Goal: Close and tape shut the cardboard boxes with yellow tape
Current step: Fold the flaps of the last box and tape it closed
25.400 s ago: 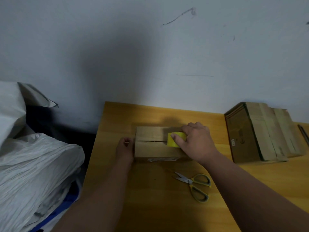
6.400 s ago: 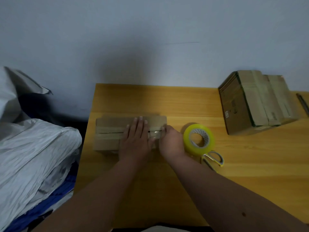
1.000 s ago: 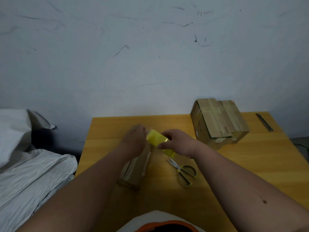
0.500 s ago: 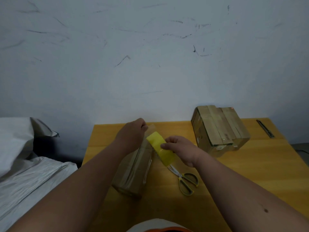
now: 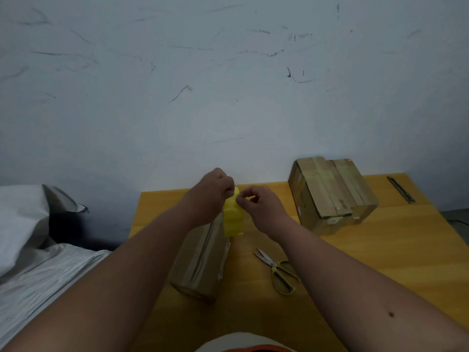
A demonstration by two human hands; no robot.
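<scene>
Left hand (image 5: 213,193) and right hand (image 5: 258,208) raised together above the far end of the cardboard box (image 5: 203,257), fingertips meeting at the top edge of the yellow tape (image 5: 233,219). Left fingers curled, apparently pinching the tape's upper edge; right thumb and forefinger pinched at the same edge, remaining fingers loosely bent. Whether a free end is already lifted: too blurred to tell. Roll held on edge directly below both hands, against or just above the box's far end; contact not resolvable. Box lying lengthwise under the left forearm, flaps closed, a pale strip visible along its top seam.

Step in hand, by judgement: finding or peeling the tape's free end for a further strip on this box. Next move likely calls for a firm grip on the free end, a steady draw from the roll, and placement over the box end or seam.

Both forearms extended forward and converging, wrists slightly lifted. Scissors (image 5: 278,270) on the table (image 5: 380,250) below the right wrist, near the forearm. Stack of taped boxes (image 5: 330,194) beyond and to the right of the right hand; dark pen-like object (image 5: 401,189) farther right.
</scene>
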